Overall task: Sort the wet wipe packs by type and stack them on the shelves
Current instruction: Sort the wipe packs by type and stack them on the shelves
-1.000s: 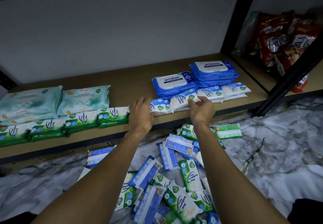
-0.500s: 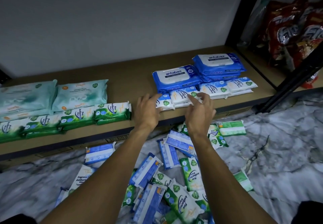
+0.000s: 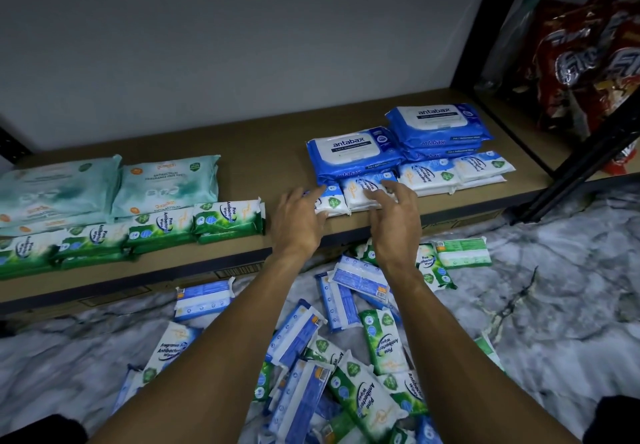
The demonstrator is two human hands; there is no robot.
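A long brown shelf (image 3: 270, 153) holds sorted wipe packs: teal and green at left, blue packs (image 3: 356, 153) at right with small white-and-blue packs (image 3: 363, 192) in front. Many unsorted packs (image 3: 346, 357) lie on the marble floor (image 3: 554, 322). The left hand (image 3: 298, 222) touches the front packs; the right hand (image 3: 394, 215) hovers, fingers spread, both holding nothing. A careless nudge could push those front packs off the shelf edge.

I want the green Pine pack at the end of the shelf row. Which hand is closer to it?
Left. The left hand is just right of the green Pine pack; the right hand is farther right, over the small white-and-blue packs.
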